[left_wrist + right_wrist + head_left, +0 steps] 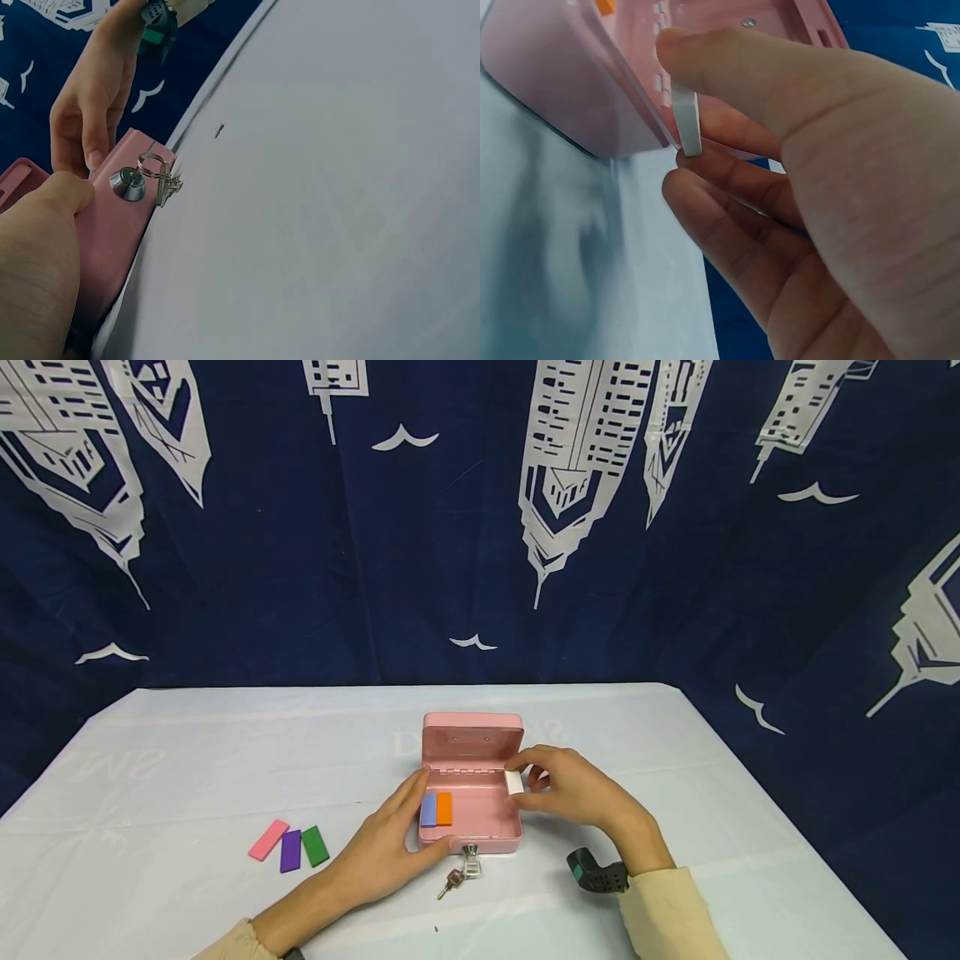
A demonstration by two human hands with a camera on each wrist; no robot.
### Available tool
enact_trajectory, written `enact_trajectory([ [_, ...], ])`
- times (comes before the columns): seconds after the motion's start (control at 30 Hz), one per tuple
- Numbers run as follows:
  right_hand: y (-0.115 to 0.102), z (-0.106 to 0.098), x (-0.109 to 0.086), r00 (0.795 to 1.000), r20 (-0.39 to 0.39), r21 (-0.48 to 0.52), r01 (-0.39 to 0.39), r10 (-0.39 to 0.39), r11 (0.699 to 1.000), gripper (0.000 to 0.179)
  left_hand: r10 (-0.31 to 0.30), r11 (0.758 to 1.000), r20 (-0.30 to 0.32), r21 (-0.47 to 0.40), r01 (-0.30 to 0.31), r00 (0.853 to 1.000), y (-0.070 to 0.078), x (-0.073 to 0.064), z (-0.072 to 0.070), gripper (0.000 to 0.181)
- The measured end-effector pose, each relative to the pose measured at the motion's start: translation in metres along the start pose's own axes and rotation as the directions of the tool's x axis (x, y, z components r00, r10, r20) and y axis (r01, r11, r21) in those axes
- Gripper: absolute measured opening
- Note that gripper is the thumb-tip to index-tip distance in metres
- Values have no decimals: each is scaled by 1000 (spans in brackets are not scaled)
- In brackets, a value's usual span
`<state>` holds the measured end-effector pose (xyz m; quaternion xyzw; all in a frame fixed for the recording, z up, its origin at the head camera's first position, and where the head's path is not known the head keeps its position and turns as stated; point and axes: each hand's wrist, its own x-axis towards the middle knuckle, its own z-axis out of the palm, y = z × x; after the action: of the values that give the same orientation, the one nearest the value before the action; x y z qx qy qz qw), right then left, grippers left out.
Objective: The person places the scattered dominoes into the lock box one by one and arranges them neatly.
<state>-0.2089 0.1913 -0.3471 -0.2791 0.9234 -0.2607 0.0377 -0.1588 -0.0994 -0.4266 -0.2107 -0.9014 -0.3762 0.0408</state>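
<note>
A pink metal cash box (491, 844) stands on the table with its lid (472, 731) raised at the back. Inside, against the left wall, a blue block (428, 810) and an orange block (444, 808) lie side by side. My left hand (382, 853) grips the box, fingers along its left side and thumb at the front rim. At the right rim, my right hand (573, 789) pinches a white block (687, 124) between thumb and fingers. A ring with keys (453, 882) hangs from the front lock (127, 184).
Left of the box, a pink block (268, 840), a purple block (290, 852) and a green block (315, 846) lie on the white tablecloth (187, 760). A dark blue printed curtain (300, 568) hangs behind the table. A small dark speck lies near the front.
</note>
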Motion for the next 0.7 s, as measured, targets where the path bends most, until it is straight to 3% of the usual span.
enact_trajectory([
  [0.2,-5,4,1,999,-32,-63,-14,12,998,42,-8,1000,6,2,8,1000,0,1,0,106],
  [0.33,-10,5,2,1000,-18,-47,-12,11,999,39,-8,1000,10,0,8,1000,0,1,0,105],
  [0.5,-16,9,5,999,27,-46,18,-17,999,37,-5,1000,8,-4,5,1000,0,0,0,104],
  [0.7,-21,14,6,998,-1,-95,64,-64,993,39,-8,1000,13,-3,8,1000,0,1,0,105],
])
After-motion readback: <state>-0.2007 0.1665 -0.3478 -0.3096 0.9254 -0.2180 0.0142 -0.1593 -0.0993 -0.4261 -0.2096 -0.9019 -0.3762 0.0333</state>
